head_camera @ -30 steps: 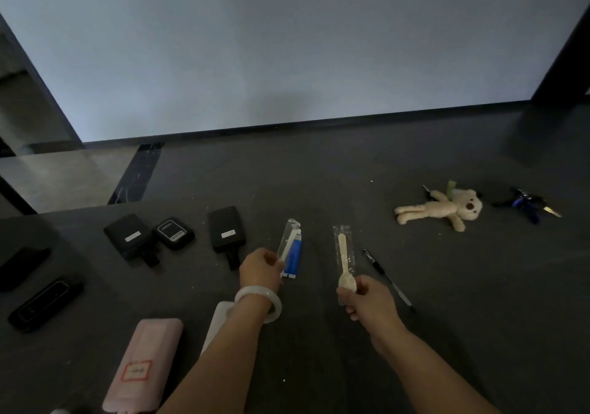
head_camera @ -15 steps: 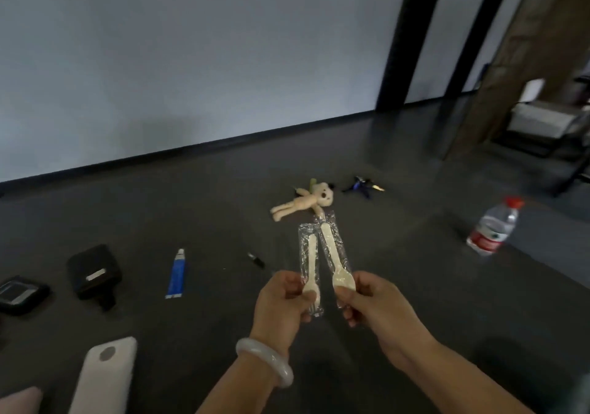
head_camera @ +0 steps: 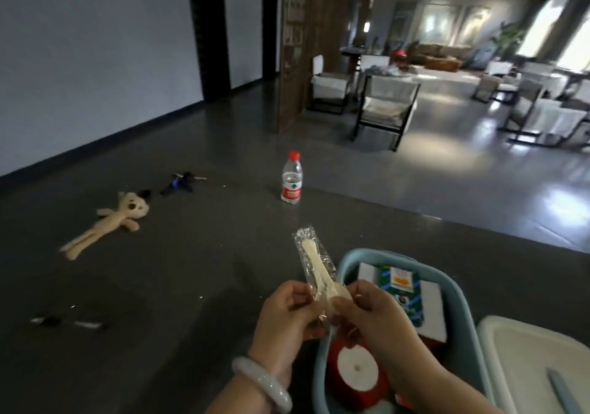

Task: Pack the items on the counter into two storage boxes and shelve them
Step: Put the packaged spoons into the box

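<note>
Both hands meet low in the middle, just above the near-left rim of the pale blue plastic storage box (head_camera: 346, 262). The left hand (head_camera: 287, 318) and the right hand (head_camera: 380, 324) each have their grip closed on the clear crinkly wrappers of the cream plastic cutlery (head_camera: 314, 267) — handles angled up and away, bowl ends pinched between fingertips. How many pieces sit in that bundle is hard to tell. A smooth milky-white bangle (head_camera: 261, 385) circles the left wrist.

The dark grey matte worktop (head_camera: 178, 270) is wide open to the left and ahead of the hands; its far edge runs diagonally from behind the bottle down to the right, with glossy floor beyond. The blue box, with rounded corners, sits at the near right and already holds a blue-and-white printed carton (head_camera: 405, 289) and a red-and-white round spool (head_camera: 357, 372). A white rounded lid-like plastic piece (head_camera: 536, 356) lies just beside it on the right.

Well apart on the left lies a beige long-limbed plush bear (head_camera: 108, 225), soft and flat on its back. Beyond it, a dark bunch of keys with a blue tag (head_camera: 182, 184). A clear plastic water bottle with red cap and red label (head_camera: 291, 178) stands upright near the far edge. At the near left — a blurred dark pen (head_camera: 64, 321).
</note>
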